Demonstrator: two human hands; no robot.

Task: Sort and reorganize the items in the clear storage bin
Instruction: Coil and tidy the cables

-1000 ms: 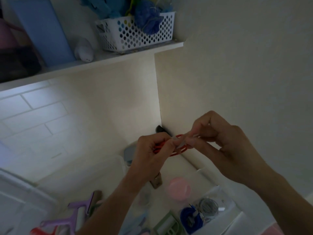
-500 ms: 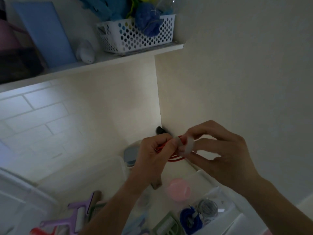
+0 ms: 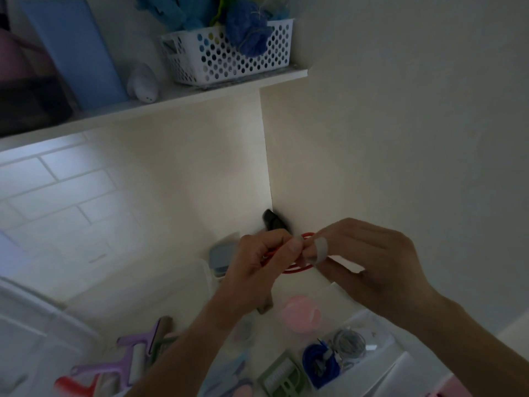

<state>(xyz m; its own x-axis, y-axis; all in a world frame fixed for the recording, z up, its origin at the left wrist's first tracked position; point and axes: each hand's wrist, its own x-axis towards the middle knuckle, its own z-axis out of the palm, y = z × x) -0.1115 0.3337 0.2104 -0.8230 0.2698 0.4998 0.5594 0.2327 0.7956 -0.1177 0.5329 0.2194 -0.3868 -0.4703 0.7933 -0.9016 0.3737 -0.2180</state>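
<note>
A coiled red cable (image 3: 296, 269) is held up in front of the wall corner. My left hand (image 3: 257, 270) grips the coil from the left. My right hand (image 3: 369, 262) pinches a pale grey strap (image 3: 321, 250) at the coil's right side, looped over a fingertip. Below the hands the clear storage bin (image 3: 369, 319) shows a pink round item (image 3: 299, 312), a coiled blue cable (image 3: 317, 365), a grey cable coil (image 3: 349, 343) and a green clip-like item (image 3: 283, 378).
Purple lint rollers (image 3: 137, 351) and a red one (image 3: 77, 383) lie at the lower left. A shelf above carries a white perforated basket (image 3: 229, 53), a blue board (image 3: 74, 50) and a small white object (image 3: 143, 84). A dark object (image 3: 273, 222) sits in the corner.
My right hand has moved the grey strap a little to the right and around the red coil. My left hand keeps its grip in the same place.
</note>
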